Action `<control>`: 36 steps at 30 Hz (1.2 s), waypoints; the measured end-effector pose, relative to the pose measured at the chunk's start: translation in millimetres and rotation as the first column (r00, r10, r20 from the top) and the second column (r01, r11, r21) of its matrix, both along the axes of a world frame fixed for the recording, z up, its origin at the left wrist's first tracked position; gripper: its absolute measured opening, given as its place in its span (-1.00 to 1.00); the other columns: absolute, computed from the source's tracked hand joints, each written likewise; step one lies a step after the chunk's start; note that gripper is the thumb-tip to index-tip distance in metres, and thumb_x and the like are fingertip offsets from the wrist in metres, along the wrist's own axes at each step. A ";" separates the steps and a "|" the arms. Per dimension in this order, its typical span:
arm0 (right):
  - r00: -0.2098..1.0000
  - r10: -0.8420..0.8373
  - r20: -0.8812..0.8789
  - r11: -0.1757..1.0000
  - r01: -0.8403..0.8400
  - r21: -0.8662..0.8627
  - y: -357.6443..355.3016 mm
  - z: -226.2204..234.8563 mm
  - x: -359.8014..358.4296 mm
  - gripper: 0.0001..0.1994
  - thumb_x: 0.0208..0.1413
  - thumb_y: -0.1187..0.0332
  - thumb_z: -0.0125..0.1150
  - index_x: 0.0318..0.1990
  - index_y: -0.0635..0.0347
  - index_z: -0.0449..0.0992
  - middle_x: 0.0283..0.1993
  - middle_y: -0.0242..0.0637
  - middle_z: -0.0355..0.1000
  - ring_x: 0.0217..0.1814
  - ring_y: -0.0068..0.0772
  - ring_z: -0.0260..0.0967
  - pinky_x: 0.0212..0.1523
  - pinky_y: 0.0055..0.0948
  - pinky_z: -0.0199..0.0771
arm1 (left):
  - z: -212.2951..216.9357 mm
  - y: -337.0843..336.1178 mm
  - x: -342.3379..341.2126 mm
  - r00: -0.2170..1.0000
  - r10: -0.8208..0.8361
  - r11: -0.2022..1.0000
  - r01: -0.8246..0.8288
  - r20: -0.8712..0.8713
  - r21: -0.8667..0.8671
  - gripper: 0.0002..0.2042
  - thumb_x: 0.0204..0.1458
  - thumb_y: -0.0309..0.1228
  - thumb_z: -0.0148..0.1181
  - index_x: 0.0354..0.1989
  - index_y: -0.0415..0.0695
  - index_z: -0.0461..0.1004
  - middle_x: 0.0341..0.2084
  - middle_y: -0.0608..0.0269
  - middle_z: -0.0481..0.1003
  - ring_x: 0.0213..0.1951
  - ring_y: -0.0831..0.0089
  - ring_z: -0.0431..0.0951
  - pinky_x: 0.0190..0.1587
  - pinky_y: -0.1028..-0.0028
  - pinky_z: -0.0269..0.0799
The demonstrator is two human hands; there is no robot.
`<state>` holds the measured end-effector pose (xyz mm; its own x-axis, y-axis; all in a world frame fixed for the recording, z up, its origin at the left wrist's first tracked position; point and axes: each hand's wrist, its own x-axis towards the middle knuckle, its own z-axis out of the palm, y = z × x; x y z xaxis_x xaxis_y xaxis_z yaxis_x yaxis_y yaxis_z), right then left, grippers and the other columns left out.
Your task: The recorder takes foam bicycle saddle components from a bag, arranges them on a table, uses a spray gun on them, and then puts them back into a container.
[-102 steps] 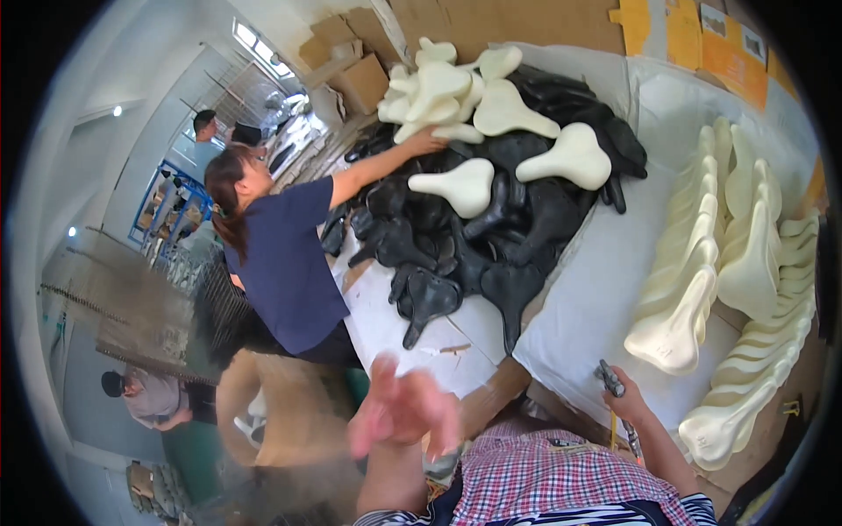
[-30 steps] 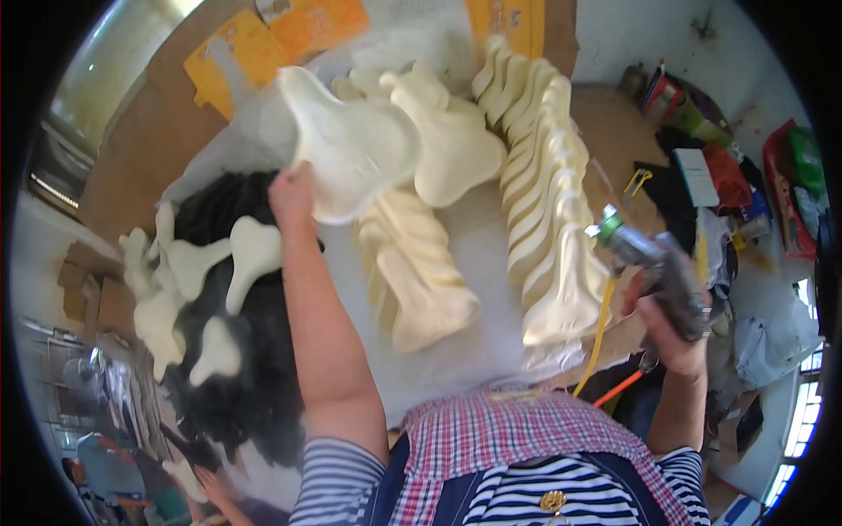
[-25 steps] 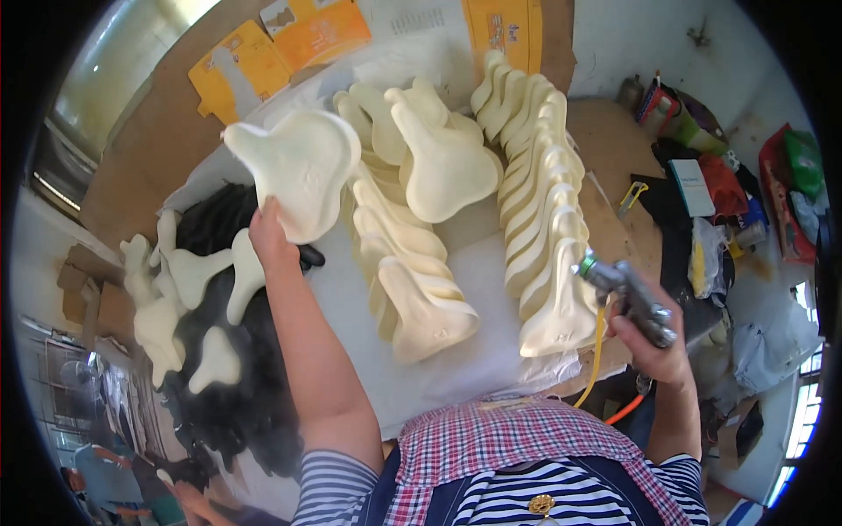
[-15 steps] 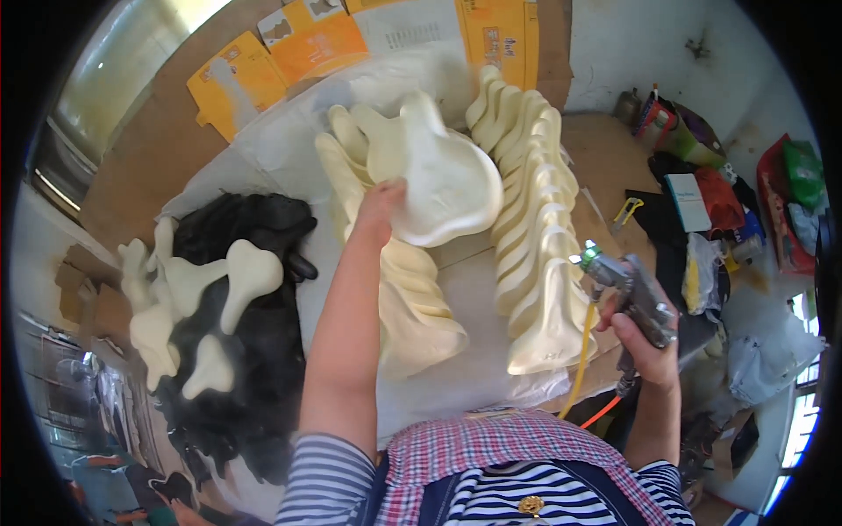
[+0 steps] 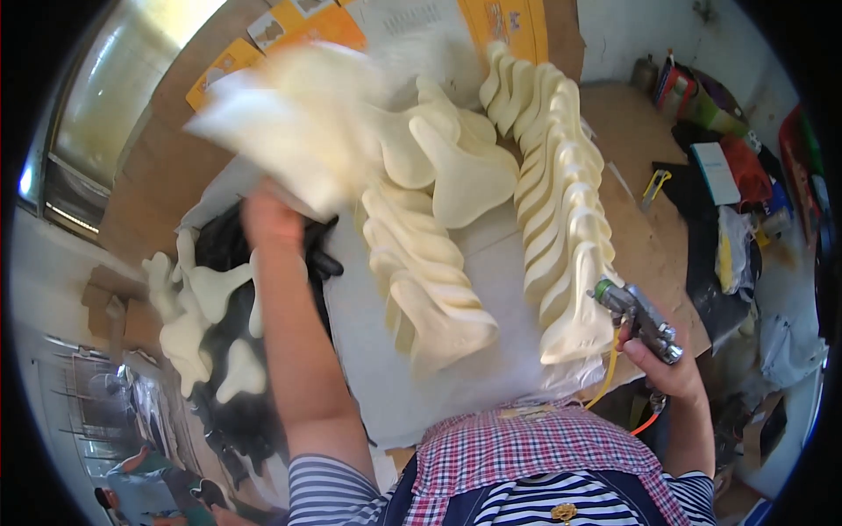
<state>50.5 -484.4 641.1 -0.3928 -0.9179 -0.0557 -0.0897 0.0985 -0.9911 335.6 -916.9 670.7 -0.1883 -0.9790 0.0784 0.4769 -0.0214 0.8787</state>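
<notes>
My left hand (image 5: 274, 223), smeared by motion, grips a cream foam piece (image 5: 307, 131) at its lower edge, over the far left of the table. The piece is strongly blurred; its shape matches the saddle-shaped pads here. My right hand (image 5: 671, 364) is closed around the handle of a metal spray gun (image 5: 645, 320), whose green-ringed nozzle points left. Beside the nozzle runs a long row of nested cream foam saddle pads (image 5: 561, 202). A shorter row (image 5: 425, 272) lies left of it, with a loose saddle pad (image 5: 469, 175) at its far end.
At left, several pads (image 5: 241, 368) lie on black sheeting (image 5: 230, 416). Yellow and orange hoses (image 5: 605, 381) hang from the gun. Flattened yellow cartons (image 5: 500, 31) line the back. Bags, a box and a yellow cutter (image 5: 653, 188) sit at right. Another person (image 5: 158, 482) is at lower left.
My left hand has swung left and away from the rows, carrying the foam piece. A loose pad now shows where that piece was. The spray gun stays at the right, and the view has shifted.
</notes>
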 end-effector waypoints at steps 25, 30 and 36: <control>0.999 0.032 0.031 0.999 -0.033 0.034 -60.7 -13.9 -16.8 -0.45 -0.07 0.52 0.23 0.14 0.32 0.24 -0.25 -0.31 0.41 -0.22 -0.58 0.36 -0.18 -0.56 0.39 | -22.9 -84.0 -57.5 0.981 -0.110 0.994 0.111 -0.158 -0.006 -0.64 -0.07 -0.27 0.20 -0.11 -0.17 0.37 -0.28 0.22 0.47 -0.25 0.39 0.47 -0.17 0.34 0.43; 0.989 0.145 0.037 0.989 -0.146 0.035 -90.8 -5.0 -9.2 -0.48 -0.04 0.54 0.19 0.14 0.29 0.24 -0.20 -0.26 0.39 -0.24 -0.57 0.36 -0.19 -0.55 0.39 | -114.6 -135.6 -110.3 0.757 -0.138 0.983 0.024 0.638 0.184 -0.68 -0.06 -0.35 0.19 -0.14 -0.23 0.36 -0.39 0.15 0.46 -0.33 0.17 0.49 -0.22 0.31 0.49; 0.996 0.062 0.057 0.983 -0.051 -0.174 -92.4 30.2 -16.7 -0.44 -0.09 0.53 0.19 0.14 0.37 0.22 -0.19 -0.19 0.38 -0.25 -0.43 0.36 -0.19 -0.45 0.38 | -205.0 -172.3 -142.0 0.159 0.022 1.000 -0.025 0.987 -0.018 -0.65 -0.20 -0.43 0.24 -0.19 -0.26 0.43 -0.46 0.14 0.51 -0.33 0.29 0.52 -0.20 0.38 0.44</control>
